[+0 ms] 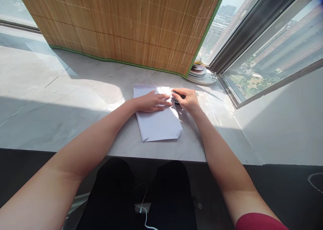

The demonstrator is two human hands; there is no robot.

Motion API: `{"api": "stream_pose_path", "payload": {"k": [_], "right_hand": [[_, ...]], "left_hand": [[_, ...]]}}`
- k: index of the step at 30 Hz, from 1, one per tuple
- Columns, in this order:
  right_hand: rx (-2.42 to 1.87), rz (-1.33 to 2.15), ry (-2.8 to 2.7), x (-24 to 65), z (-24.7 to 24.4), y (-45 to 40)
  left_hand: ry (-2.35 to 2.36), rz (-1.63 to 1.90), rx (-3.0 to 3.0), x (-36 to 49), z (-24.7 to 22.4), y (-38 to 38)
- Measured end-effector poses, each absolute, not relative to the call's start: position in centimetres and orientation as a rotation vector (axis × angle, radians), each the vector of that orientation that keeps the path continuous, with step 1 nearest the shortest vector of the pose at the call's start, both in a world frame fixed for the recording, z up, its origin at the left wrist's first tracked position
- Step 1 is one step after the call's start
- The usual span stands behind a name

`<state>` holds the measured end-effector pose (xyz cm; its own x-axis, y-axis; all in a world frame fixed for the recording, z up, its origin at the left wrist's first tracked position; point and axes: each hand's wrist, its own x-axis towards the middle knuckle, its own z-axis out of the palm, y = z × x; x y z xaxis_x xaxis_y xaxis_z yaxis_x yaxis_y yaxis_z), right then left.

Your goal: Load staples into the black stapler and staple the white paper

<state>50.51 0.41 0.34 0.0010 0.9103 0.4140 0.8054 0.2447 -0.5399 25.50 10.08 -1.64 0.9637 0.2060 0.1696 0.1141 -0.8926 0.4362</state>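
Observation:
A folded white paper [160,125] lies on the pale marble-look ledge in front of me, its lower corners creased. My left hand [153,102] rests flat on its upper part, fingers spread toward the right edge. At that right edge, my right hand [186,99] is closed around a small black stapler [179,95], which meets the side of the paper. Much of the stapler is hidden by my fingers, and bright sunlight washes out the paper's top edge.
A bamboo blind [121,25] with green edging hangs behind the paper, down to the ledge [63,122]. A stack of plates [198,72] stands in the window corner at the right. A white cable [145,215] hangs below, between my knees.

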Motion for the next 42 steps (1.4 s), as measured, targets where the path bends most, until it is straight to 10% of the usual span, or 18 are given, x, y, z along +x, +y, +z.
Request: {"api": "stream_pose_path", "payload": {"k": [36,42], "right_hand": [[-1.748,0.142,-1.795,55.1,0.5,-0.2],[-1.853,0.038,-1.468,53.1,1.0,-1.0]], "left_hand": [[0.258,0.194,2.681,25.4,-1.2,10.2],[0.393,0.791,2.204,25.0,0.1,10.5]]}}
